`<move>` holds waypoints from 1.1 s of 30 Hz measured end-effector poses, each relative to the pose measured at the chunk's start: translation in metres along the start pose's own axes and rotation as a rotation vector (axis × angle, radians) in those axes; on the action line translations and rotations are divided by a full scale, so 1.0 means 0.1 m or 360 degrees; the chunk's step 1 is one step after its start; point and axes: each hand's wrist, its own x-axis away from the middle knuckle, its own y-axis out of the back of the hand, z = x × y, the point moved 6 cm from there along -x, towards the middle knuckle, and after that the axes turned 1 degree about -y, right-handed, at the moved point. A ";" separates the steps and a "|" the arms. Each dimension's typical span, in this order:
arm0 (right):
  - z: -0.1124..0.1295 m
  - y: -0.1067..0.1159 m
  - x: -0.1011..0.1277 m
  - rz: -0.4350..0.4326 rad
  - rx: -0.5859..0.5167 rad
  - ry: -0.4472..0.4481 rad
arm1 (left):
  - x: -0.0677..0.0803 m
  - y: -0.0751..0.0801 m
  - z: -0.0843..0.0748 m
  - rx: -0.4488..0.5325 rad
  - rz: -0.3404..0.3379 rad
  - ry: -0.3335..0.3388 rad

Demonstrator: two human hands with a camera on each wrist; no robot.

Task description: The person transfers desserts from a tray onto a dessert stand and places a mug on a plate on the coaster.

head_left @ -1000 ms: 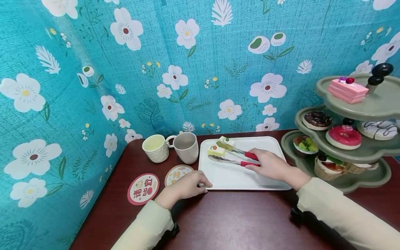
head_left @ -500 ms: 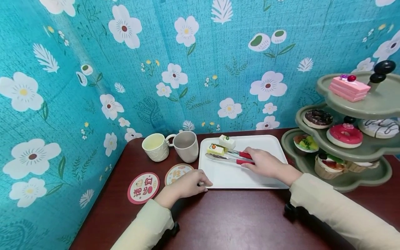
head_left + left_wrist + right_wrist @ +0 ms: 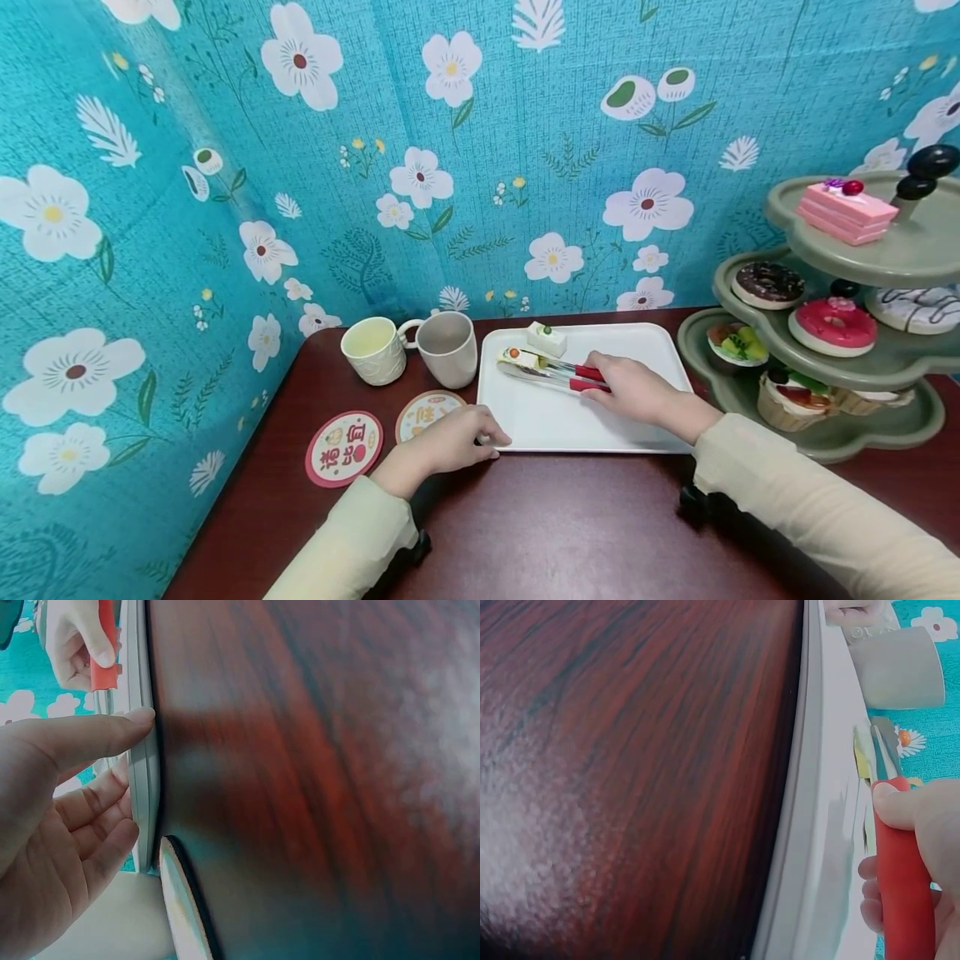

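— Fingers (image 3: 600,392) of your right hand (image 3: 633,392) are curled round the red grips of the tongs (image 3: 551,375), squeezing them nearly closed on the small yellow cake (image 3: 521,357); that cake sits at the far left of the tray (image 3: 600,429), just in front of the white cake (image 3: 546,338)

— And my left hand (image 3: 450,442)?

— Thumb and fingertips rest against the tray's near left corner, fingers fairly straight, holding nothing; I'd judge that a good brace, so leave it pressing the rim while the tongs work

— How hard should I squeeze?

— Only enough that the cake doesn't slip; it looks like a light toy piece, so even pressure on both grips should do; from the right wrist view the blades lie flat along the tray, so I can't tell whether both blades have the cake squarely

— Anything to watch?

— The grey mug (image 3: 447,349) and cream mug (image 3: 372,351) stand just left of the tray, and the white cake is close behind the tips; lift straight up before swinging, and keep your sleeve away from the dessert stand (image 3: 825,433) on your right
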 end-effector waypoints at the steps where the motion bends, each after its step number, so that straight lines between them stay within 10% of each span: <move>1: 0.01 0.01 0.00 0.0001 0.0000 0.0002 | 0.00 0.00 0.00 0.0001 0.0001 0.0001; 33: 0.11 0.18 0.06 -0.0139 0.0186 -0.0034 | 0.01 0.01 -0.02 -0.0021 -0.0023 -0.0016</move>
